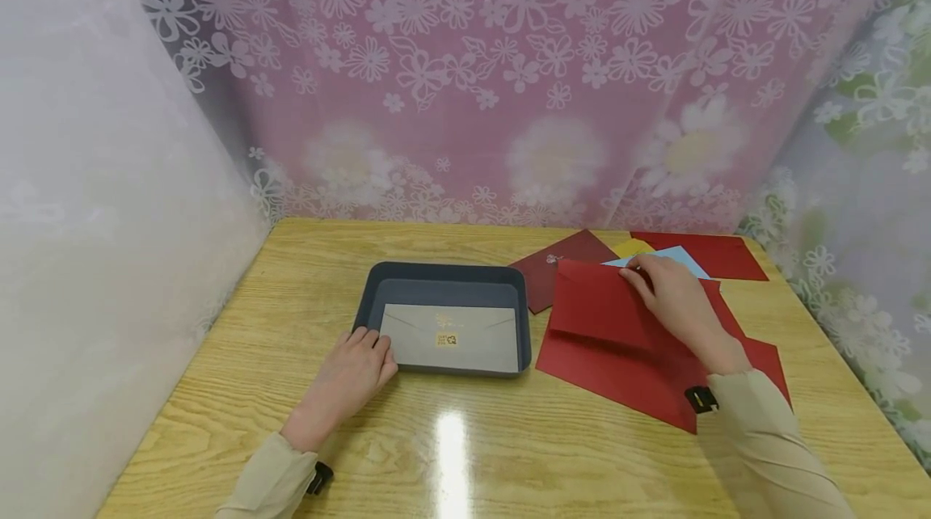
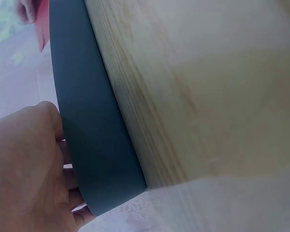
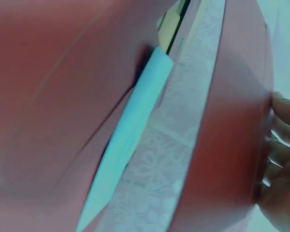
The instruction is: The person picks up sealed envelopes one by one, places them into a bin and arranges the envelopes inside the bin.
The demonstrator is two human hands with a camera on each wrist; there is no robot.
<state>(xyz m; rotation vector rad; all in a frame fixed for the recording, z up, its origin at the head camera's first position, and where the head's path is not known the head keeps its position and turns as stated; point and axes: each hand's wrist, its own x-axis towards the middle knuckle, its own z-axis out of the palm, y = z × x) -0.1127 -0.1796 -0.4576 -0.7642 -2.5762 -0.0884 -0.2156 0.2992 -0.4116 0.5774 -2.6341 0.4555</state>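
Note:
A dark grey tray (image 1: 449, 271) lies on the wooden table, with a light grey envelope (image 1: 465, 353) inside that bears a gold print. My left hand (image 1: 356, 365) holds the tray at its front left corner. In the left wrist view, its fingers hook over the tray's wall (image 2: 89, 101). On the right, my right hand (image 1: 676, 297) pinches the top edge of a red envelope (image 1: 592, 305), lifted and tilted above other red envelopes (image 1: 618, 381). The right wrist view shows that envelope's raised face (image 3: 227, 130) beside the hand (image 3: 285, 169).
Behind the raised envelope lie a dark red envelope (image 1: 534, 268), a light blue one (image 1: 687, 260), a yellow one (image 1: 631, 246) and another red envelope (image 1: 727, 256). Floral curtains (image 1: 451, 82) close off the back and sides of the table (image 1: 291, 284).

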